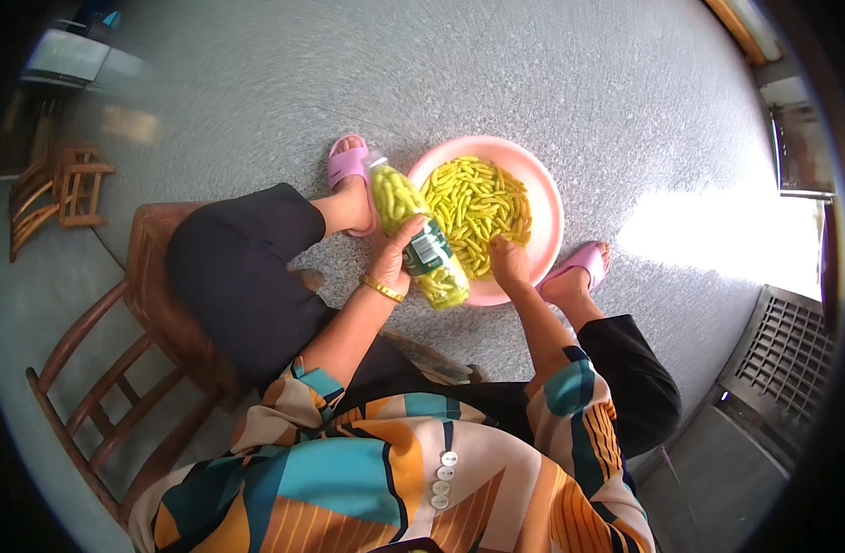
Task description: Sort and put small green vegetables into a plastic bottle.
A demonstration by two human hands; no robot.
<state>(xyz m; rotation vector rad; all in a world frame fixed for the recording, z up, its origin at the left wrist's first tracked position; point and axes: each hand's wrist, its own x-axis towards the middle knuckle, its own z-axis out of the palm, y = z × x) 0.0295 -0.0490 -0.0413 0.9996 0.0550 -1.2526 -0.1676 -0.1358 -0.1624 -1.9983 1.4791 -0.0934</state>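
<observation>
My left hand [393, 259] grips a clear plastic bottle [419, 238] around its green label, which bears writing and a barcode. Yellow-green chili peppers pack the bottle, and it lies tilted with its neck pointing away from me. Beside it on the floor stands a pink plastic basin [548, 207]. Many more yellow-green peppers [474, 207] cover the basin's bottom. My right hand [510, 261] reaches in over the near right part of the basin, fingers curled down at the peppers. Its fingertips are hidden, so whether it holds a pepper is unclear.
My feet in pink slippers [348, 162] flank the basin on the speckled grey floor [256, 138]. A wooden chair [111, 408] stands at my left. Farther left is a small wooden chair [84, 186]. A metal-framed grille [785, 352] stands at the right.
</observation>
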